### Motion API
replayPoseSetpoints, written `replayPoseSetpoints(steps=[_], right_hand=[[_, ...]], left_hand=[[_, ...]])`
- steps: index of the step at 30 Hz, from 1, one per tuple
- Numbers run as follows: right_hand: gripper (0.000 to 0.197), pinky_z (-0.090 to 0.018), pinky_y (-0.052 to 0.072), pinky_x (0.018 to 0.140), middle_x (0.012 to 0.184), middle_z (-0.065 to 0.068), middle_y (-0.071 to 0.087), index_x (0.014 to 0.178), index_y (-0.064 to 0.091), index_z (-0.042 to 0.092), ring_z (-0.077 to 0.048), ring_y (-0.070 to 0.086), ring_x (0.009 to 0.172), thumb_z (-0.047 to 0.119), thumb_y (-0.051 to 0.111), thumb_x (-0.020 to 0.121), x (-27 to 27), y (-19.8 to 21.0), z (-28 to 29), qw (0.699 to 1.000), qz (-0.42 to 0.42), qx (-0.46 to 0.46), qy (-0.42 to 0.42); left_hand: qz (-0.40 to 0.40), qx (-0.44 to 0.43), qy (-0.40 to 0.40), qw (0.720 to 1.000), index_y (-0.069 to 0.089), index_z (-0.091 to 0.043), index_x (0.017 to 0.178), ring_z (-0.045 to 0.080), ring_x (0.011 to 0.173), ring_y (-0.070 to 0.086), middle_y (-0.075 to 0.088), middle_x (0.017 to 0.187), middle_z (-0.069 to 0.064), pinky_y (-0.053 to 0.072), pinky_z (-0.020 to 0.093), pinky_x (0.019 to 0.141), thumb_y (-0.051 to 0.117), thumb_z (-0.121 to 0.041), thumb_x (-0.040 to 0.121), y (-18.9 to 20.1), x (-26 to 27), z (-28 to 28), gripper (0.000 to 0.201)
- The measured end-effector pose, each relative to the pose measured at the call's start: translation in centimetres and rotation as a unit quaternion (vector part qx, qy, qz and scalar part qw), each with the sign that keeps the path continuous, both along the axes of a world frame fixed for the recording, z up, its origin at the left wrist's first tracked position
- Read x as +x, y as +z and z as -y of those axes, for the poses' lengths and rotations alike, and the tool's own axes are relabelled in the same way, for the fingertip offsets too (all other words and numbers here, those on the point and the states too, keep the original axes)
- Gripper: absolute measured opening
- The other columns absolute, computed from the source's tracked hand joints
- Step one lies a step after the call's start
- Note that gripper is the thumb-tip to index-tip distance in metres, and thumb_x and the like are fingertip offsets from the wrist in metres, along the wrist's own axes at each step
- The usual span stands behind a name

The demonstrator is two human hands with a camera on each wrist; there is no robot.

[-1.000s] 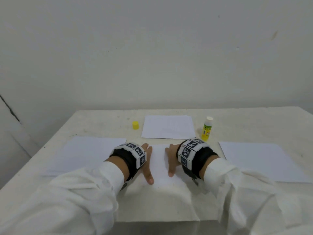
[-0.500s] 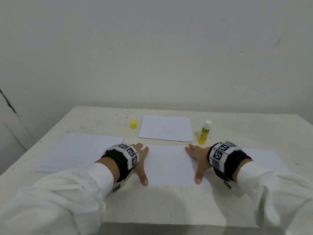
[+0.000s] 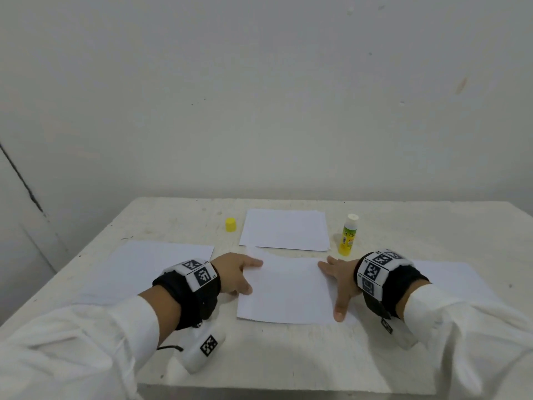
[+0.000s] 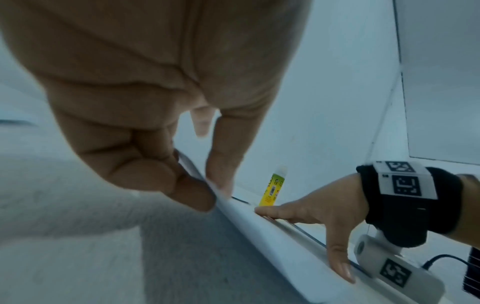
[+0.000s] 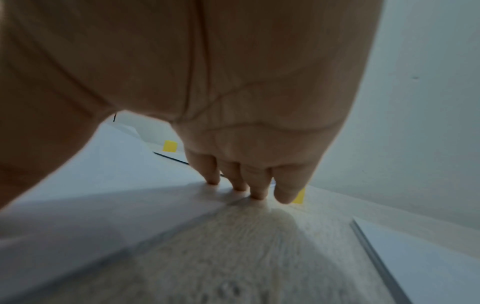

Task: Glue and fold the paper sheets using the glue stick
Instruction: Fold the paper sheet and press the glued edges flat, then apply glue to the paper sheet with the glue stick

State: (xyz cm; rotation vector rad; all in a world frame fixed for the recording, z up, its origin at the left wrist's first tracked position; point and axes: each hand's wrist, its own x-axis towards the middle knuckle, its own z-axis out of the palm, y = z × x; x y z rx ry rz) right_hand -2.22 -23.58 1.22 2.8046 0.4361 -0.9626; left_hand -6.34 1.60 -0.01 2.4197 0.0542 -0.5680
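Observation:
A folded white paper sheet (image 3: 285, 290) lies in the middle of the table. My left hand (image 3: 243, 274) is at its left edge; in the left wrist view thumb and forefinger (image 4: 207, 185) pinch that edge and the sheet's far left corner stands slightly raised. My right hand (image 3: 336, 284) lies flat with fingers spread on the sheet's right edge, fingertips (image 5: 249, 185) pressing down. The yellow glue stick (image 3: 347, 235) stands upright and uncapped behind the right hand. Its yellow cap (image 3: 230, 224) sits apart at the back left.
A stack of white sheets (image 3: 285, 229) lies at the back centre between cap and glue stick. Another white sheet (image 3: 138, 269) lies at the left, and one more (image 3: 450, 284) at the right under my right wrist. The table's front edge (image 3: 288, 389) is close to me.
My right hand has slid from the sheet's middle out to its right edge. My left hand shifted to the left edge and now pinches it, lifting the far corner.

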Motion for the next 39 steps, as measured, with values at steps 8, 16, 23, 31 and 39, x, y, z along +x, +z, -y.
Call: replayPoseSetpoints(steps=[8, 16, 23, 31, 39], right_hand=[[0.048, -0.025, 0.045, 0.080, 0.106, -0.002, 0.049, 0.124, 0.049, 0.009, -0.019, 0.052, 0.101, 0.024, 0.068, 0.083, 0.5, -0.3, -0.7, 0.937, 0.109, 0.234, -0.234], [0.039, -0.027, 0.037, 0.103, 0.140, -0.012, 0.047, 0.133, 0.050, 0.002, -0.025, 0.045, 0.129, 0.012, 0.048, 0.095, 3.9, 0.8, -4.5, 0.943, 0.136, 0.202, -0.227], [0.040, -0.028, 0.041, 0.096, 0.126, -0.008, 0.052, 0.121, 0.051, 0.010, -0.025, 0.047, 0.124, 0.034, 0.059, 0.089, 8.2, -0.4, -6.3, 0.965, 0.114, 0.092, -0.219], [0.087, -0.050, 0.047, 0.090, 0.114, -0.008, 0.048, 0.117, 0.038, 0.014, -0.034, 0.053, 0.111, 0.042, 0.084, 0.049, 11.2, -4.5, -6.1, 0.956, 0.111, 0.017, -0.270], [0.063, -0.046, 0.045, 0.098, 0.128, -0.018, 0.051, 0.134, 0.046, -0.001, -0.041, 0.051, 0.119, 0.029, 0.065, 0.082, 14.7, -7.7, -5.8, 0.956, 0.103, 0.039, -0.273]], left_hand=[[0.099, -0.087, 0.108, 0.985, 0.070, -0.028, 0.110, 0.023, 0.117, 0.056, 0.062, 0.126, 0.001, 0.044, 0.019, 0.083, 0.066, 0.001, 0.082, 0.7, 2.2, -2.5, 0.040], [0.122, -0.037, 0.112, 0.986, 0.057, -0.015, 0.131, 0.020, 0.130, 0.046, 0.047, 0.142, 0.002, 0.034, 0.023, 0.105, 0.061, -0.004, 0.089, 1.1, 8.2, -1.9, 0.044], [0.011, 0.203, -0.017, 0.979, 0.024, -0.019, 0.150, 0.025, 0.141, 0.028, 0.023, 0.156, 0.004, 0.029, 0.039, 0.113, 0.069, -0.044, 0.082, 0.0, 13.3, -0.4, 0.086], [-0.003, 0.267, -0.059, 0.962, 0.005, -0.024, 0.152, 0.029, 0.131, 0.041, 0.035, 0.148, 0.005, 0.041, 0.046, 0.103, 0.078, -0.059, 0.061, -1.3, 13.6, -0.5, 0.122], [0.007, 0.242, -0.029, 0.970, -0.003, -0.023, 0.153, 0.028, 0.133, 0.041, 0.033, 0.152, 0.006, 0.038, 0.044, 0.106, 0.070, -0.048, 0.078, -1.4, 13.8, -0.4, 0.108]])
